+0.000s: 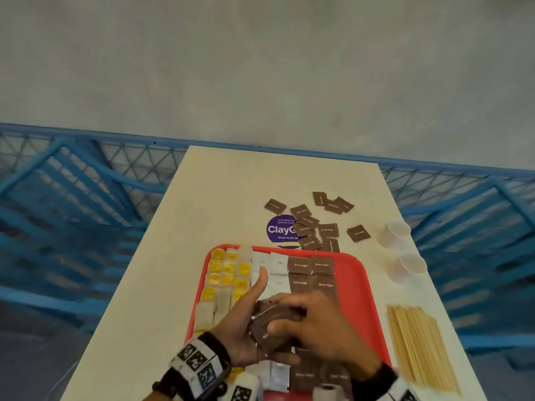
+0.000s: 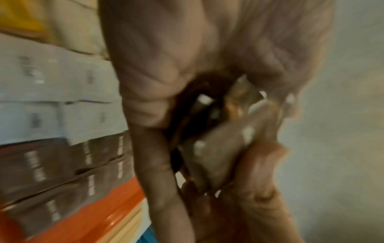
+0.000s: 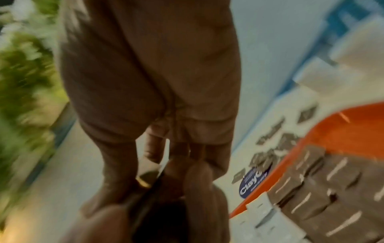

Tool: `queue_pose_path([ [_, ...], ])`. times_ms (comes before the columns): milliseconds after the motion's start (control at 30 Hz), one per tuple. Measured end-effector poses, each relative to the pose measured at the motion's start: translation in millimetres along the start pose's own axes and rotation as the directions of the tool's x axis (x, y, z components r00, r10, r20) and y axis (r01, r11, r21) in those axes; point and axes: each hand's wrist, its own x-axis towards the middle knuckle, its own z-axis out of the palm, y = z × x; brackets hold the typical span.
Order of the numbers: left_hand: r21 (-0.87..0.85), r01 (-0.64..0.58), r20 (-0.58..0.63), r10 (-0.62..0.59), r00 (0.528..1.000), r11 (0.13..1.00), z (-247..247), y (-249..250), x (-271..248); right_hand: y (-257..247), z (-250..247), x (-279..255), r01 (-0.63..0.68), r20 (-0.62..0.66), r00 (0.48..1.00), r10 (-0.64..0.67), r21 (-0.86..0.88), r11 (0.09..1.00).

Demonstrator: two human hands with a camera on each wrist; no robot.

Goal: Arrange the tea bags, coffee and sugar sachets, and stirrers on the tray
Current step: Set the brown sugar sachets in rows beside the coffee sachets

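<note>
Over the red tray (image 1: 359, 287), both hands grip a stack of brown sachets (image 1: 267, 328).

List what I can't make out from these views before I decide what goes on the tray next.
- How many brown sachets are held: head view, left hand and right hand cover the stack; both wrist views are blurred.
- Tray near rows: head view, hidden under the hands and cut off by the bottom edge.
- Stirrers count: too fine, blurred.
- Print on the yellow packets: too small.
- Loose sachets count: they overlap.
</note>
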Motion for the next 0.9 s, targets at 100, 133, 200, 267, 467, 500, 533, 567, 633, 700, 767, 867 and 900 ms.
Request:
queue_pose_path([
  [100,0.06,-0.002,-0.027,0.004,1.0,0.998,-9,-34,-16,23,28,-15,0.041,-0.057,0.996,-0.062,-0.311,0.95],
  [133,0.084,-0.004,-0.034,0.007,0.999,0.996,-10,-40,-20,28,34,-20,0.041,-0.111,0.99,-0.087,-0.362,0.931],
  [200,0.119,-0.007,-0.061,0.014,0.998,0.993,-7,-45,-29,35,43,-28,0.008,-0.232,0.97,-0.076,-0.28,0.96],
  [267,0.159,-0.003,-0.115,0.022,0.993,0.987,-3,-47,-33,38,46,-34,-0.033,-0.287,0.958,-0.009,-0.142,0.989],
  [467,0.197,-0.058,-0.192,0.097,0.977,0.979,15,-51,-32,45,48,-43,-0.041,-0.42,0.907,-0.005,-0.102,0.994],
  [500,0.183,-0.066,-0.191,0.101,0.976,0.981,19,-52,-32,47,49,-45,-0.027,-0.462,0.885,-0.051,-0.161,0.987],
  [533,0.169,-0.077,-0.191,0.109,0.976,0.983,20,-52,-30,48,48,-48,-0.019,-0.478,0.874,-0.086,-0.21,0.977],
  [567,0.16,-0.088,-0.186,0.118,0.975,0.983,22,-52,-29,48,48,-52,-0.016,-0.454,0.886,-0.097,-0.238,0.971],
  [633,0.145,-0.096,-0.166,0.12,0.979,0.985,22,-52,-25,47,50,-58,-0.054,-0.351,0.934,-0.065,-0.32,0.946],
  [700,0.128,-0.071,-0.192,0.095,0.977,0.989,24,-52,-23,46,51,-59,-0.093,-0.341,0.939,-0.047,-0.383,0.919],
  [767,0.162,-0.046,-0.231,0.083,0.969,0.986,24,-52,-22,46,46,-57,-0.124,-0.404,0.915,-0.024,-0.335,0.934],
  [867,0.243,-0.086,-0.2,0.137,0.97,0.966,20,-53,-27,44,36,-59,-0.089,-0.429,0.903,0.035,-0.106,0.99],
  [900,0.293,-0.122,-0.193,0.184,0.964,0.948,18,-53,-29,42,33,-62,-0.053,-0.421,0.905,0.058,0.022,0.998],
])
